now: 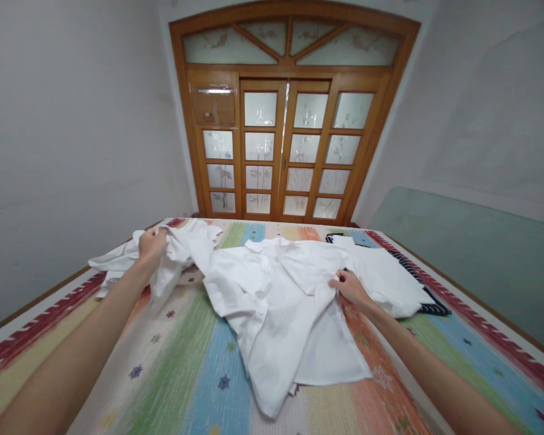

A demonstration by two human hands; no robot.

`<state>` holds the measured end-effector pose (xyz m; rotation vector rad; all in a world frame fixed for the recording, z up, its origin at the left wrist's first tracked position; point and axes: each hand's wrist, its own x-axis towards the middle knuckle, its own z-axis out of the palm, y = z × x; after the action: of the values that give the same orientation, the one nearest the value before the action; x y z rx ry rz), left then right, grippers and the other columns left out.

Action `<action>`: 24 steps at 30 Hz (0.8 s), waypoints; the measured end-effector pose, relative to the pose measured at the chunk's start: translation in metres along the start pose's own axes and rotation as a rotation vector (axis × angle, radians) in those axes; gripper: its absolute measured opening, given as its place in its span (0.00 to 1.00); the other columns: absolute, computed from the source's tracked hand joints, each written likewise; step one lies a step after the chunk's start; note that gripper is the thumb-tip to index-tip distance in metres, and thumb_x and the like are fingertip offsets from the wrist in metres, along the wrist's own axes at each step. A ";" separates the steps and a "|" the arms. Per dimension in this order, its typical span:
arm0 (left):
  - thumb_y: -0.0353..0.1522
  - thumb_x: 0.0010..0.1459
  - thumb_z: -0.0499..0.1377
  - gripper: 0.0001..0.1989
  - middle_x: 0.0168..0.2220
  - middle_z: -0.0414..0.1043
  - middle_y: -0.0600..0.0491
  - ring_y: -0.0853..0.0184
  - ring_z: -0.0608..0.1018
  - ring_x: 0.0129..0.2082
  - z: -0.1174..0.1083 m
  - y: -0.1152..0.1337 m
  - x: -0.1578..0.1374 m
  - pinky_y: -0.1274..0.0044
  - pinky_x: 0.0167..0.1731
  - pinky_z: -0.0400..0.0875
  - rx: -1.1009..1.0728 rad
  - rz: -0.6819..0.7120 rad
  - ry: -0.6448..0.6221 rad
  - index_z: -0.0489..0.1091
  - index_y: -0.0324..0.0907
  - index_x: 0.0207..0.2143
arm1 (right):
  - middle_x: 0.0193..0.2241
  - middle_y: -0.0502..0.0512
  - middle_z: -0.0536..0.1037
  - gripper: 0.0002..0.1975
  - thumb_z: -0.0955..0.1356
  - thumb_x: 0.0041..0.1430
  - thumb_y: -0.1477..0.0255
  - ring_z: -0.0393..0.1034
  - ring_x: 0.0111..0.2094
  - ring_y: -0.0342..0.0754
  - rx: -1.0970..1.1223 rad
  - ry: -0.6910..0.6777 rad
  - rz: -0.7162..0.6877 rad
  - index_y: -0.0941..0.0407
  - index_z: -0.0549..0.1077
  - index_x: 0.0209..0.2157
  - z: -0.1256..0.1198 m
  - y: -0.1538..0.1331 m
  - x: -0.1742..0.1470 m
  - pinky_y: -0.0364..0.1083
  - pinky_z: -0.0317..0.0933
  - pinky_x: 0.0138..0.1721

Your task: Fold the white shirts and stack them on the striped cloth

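A white collared shirt (272, 290) lies spread over the striped bed cover, its collar at the far side and its front hem toward me. My right hand (350, 286) pinches the shirt at its right side, fingers closed on the fabric. Further left, my left hand (153, 243) is closed around bunched white cloth (181, 254), lifting part of it off the bed. This cloth meets the shirt's left sleeve; whether it is the same garment or another one, I cannot tell. Loose white folds also lie left of that hand.
At the right lies a pile of folded white garments (390, 281), with a black-and-white striped cloth (435, 305) under it. The multicoloured bed cover (163, 362) runs beneath everything. A pale green headboard (476, 241) stands at the right, and wooden glazed doors (285, 151) are beyond the bed.
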<state>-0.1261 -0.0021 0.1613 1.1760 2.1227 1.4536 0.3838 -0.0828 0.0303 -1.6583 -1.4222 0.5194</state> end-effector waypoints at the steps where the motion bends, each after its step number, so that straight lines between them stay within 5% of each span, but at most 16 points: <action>1: 0.37 0.57 0.53 0.11 0.33 0.71 0.51 0.65 0.71 0.34 -0.007 0.002 0.008 0.74 0.37 0.67 0.022 -0.012 0.063 0.67 0.37 0.33 | 0.16 0.44 0.62 0.13 0.67 0.38 0.61 0.58 0.23 0.43 0.017 0.059 -0.004 0.52 0.59 0.17 -0.002 -0.003 0.002 0.42 0.52 0.26; 4: 0.32 0.56 0.54 0.14 0.44 0.70 0.43 0.60 0.69 0.44 -0.020 -0.001 0.019 0.68 0.47 0.64 0.190 0.117 0.225 0.65 0.33 0.44 | 0.18 0.45 0.65 0.14 0.67 0.43 0.58 0.59 0.24 0.44 0.082 0.129 0.011 0.52 0.61 0.20 -0.006 -0.014 0.005 0.42 0.53 0.27; 7: 0.28 0.54 0.53 0.18 0.50 0.66 0.39 0.52 0.66 0.51 -0.015 -0.022 0.007 0.62 0.51 0.61 0.441 0.483 0.240 0.64 0.33 0.48 | 0.19 0.46 0.67 0.17 0.66 0.48 0.54 0.61 0.24 0.44 0.099 0.009 0.084 0.53 0.63 0.24 -0.009 -0.020 -0.001 0.42 0.55 0.26; 10: 0.27 0.51 0.53 0.14 0.43 0.69 0.42 0.54 0.69 0.48 0.002 -0.055 -0.019 0.62 0.53 0.61 0.569 0.789 0.027 0.68 0.37 0.41 | 0.24 0.49 0.73 0.20 0.68 0.49 0.51 0.68 0.28 0.48 0.064 -0.182 0.137 0.54 0.69 0.31 -0.012 -0.021 -0.012 0.44 0.60 0.28; 15: 0.33 0.57 0.51 0.13 0.47 0.72 0.44 0.56 0.71 0.51 0.039 -0.094 -0.064 0.65 0.54 0.64 0.476 1.040 -0.387 0.70 0.41 0.42 | 0.47 0.58 0.78 0.26 0.69 0.51 0.51 0.71 0.49 0.57 0.019 -0.328 0.059 0.55 0.73 0.46 -0.007 -0.032 -0.026 0.49 0.65 0.47; 18: 0.42 0.60 0.52 0.21 0.56 0.68 0.42 0.54 0.68 0.58 0.063 -0.098 -0.080 0.63 0.60 0.59 0.486 1.052 -0.482 0.68 0.40 0.50 | 0.51 0.58 0.77 0.27 0.66 0.56 0.52 0.69 0.52 0.58 -0.133 -0.403 0.033 0.54 0.72 0.50 0.006 -0.046 -0.030 0.52 0.62 0.52; 24: 0.49 0.63 0.45 0.35 0.64 0.58 0.35 0.52 0.61 0.65 0.107 -0.095 -0.080 0.63 0.62 0.53 0.795 0.797 -0.750 0.58 0.33 0.62 | 0.52 0.70 0.74 0.28 0.67 0.56 0.55 0.65 0.56 0.63 -0.693 -0.499 -0.078 0.62 0.73 0.49 0.041 -0.048 -0.032 0.53 0.56 0.56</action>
<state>-0.0508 -0.0106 0.0164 2.5333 1.7135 0.1177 0.3162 -0.1008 0.0405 -2.0794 -2.2032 0.4364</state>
